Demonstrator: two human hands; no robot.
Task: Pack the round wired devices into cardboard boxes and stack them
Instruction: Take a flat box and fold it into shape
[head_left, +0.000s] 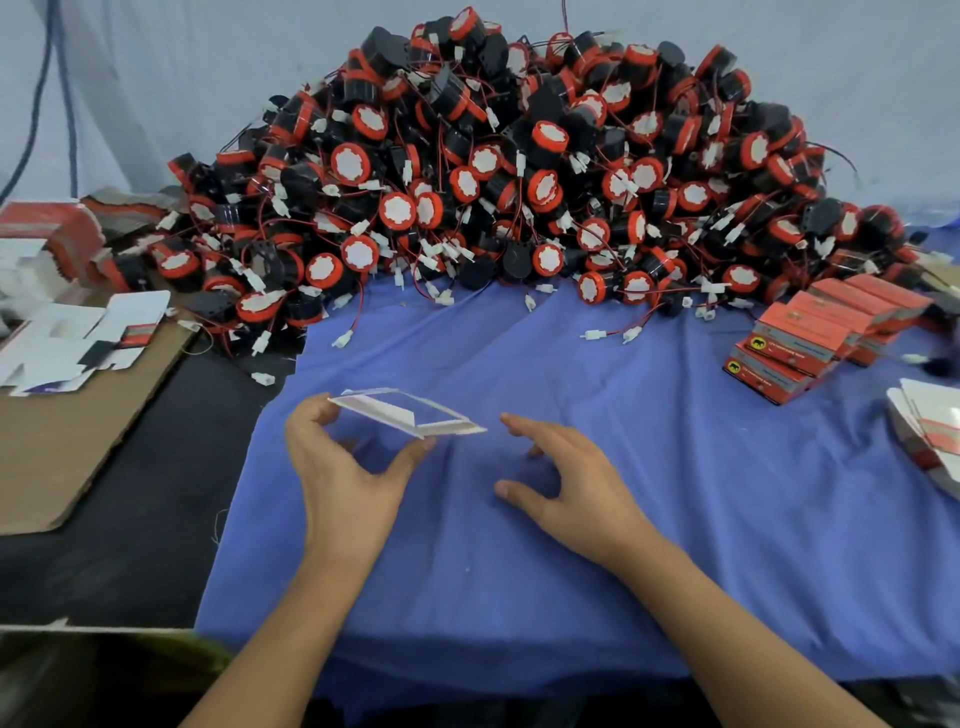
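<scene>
Your left grip (343, 465) pinches the flattened white cardboard box (410, 413) by its left end, thumb below and fingers on the far edge, holding it just above the blue cloth (571, 571) that covers the tabletop. Your right grip (566, 483) is open, fingers spread and loosely bent, near the right end of the flattened box but apparently not touching it. The step in hand appears to be erecting this box. The next move calls for the right grip to take the free end and press the panels square, then fold one set of flaps. After that, select one unit from the large pile of red-and-black round wired devices (519, 171) at the back. Finished units belong with the stack of closed red cardboard boxes (810, 338) at the right.
</scene>
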